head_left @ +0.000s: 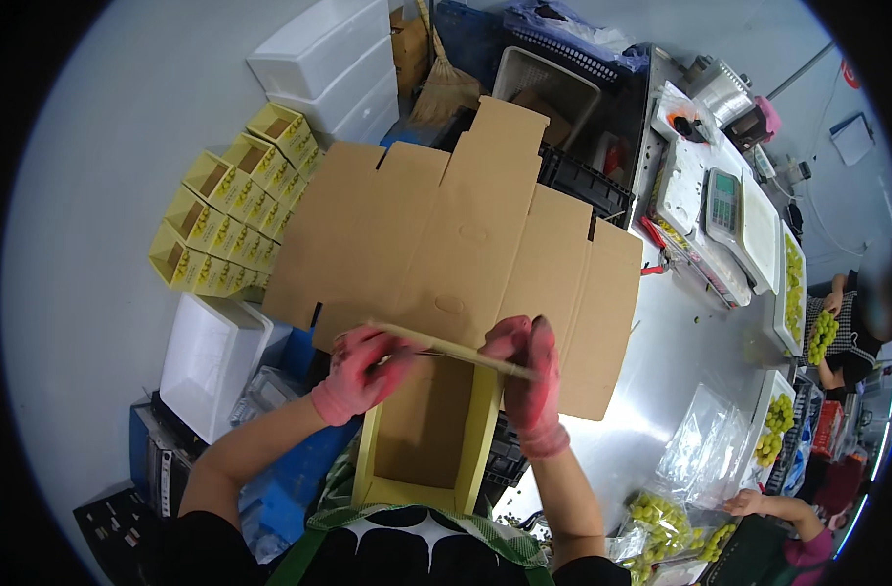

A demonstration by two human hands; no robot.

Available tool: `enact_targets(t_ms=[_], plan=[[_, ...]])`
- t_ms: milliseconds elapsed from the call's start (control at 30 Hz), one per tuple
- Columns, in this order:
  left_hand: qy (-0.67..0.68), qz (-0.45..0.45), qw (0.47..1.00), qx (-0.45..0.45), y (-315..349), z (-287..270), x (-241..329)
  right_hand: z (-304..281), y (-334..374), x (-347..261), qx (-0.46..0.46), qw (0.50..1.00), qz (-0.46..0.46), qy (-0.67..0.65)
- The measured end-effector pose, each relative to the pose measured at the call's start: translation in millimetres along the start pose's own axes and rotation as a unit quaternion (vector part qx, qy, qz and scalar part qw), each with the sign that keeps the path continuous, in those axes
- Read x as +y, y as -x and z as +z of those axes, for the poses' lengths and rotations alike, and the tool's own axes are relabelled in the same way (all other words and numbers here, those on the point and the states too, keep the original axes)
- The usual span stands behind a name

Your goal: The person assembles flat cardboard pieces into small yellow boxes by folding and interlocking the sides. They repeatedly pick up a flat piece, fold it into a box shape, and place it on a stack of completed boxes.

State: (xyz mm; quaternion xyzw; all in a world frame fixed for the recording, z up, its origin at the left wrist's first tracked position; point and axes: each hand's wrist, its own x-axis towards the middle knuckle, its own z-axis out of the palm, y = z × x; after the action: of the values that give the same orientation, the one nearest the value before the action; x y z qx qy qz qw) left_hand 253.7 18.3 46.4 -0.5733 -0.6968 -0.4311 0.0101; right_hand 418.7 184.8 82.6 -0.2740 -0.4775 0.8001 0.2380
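A yellow-sided cardboard box (365,451) with a bare brown inside stands open-topped right in front of me. Its far end flap (456,355) is raised between my two hands and slightly smeared by motion. My left hand (363,373), in a pink-red glove, pinches the flap's left end. At the other end, my right hand (531,376), gloved alike, has its fingers closed round the flap's right corner. Beyond the box lies a large flat brown cardboard blank (397,225) with slots and fold lines, partly under my hands.
Stacked yellow boxes (197,225) and white foam boxes (324,59) stand to the left. At right is a metal table (661,352) with a weighing scale (725,210), clear bags (705,444) and green grapes (775,430). Other people work along its far right side.
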Motion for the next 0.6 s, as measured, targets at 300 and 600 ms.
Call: enact_targets(t_ms=[300, 600], plan=[[0.443, -0.164, 0.881, 0.018, -29.7, -20.5, -0.2, -13.1, 5.1, 8.2, -0.154, 0.953, -0.134, 0.223], [-0.023, -0.066, 0.852, -0.519, -91.7, -32.7, 24.6, -4.5, 7.2, -26.3, -0.148, 0.884, 0.090, 0.435]])
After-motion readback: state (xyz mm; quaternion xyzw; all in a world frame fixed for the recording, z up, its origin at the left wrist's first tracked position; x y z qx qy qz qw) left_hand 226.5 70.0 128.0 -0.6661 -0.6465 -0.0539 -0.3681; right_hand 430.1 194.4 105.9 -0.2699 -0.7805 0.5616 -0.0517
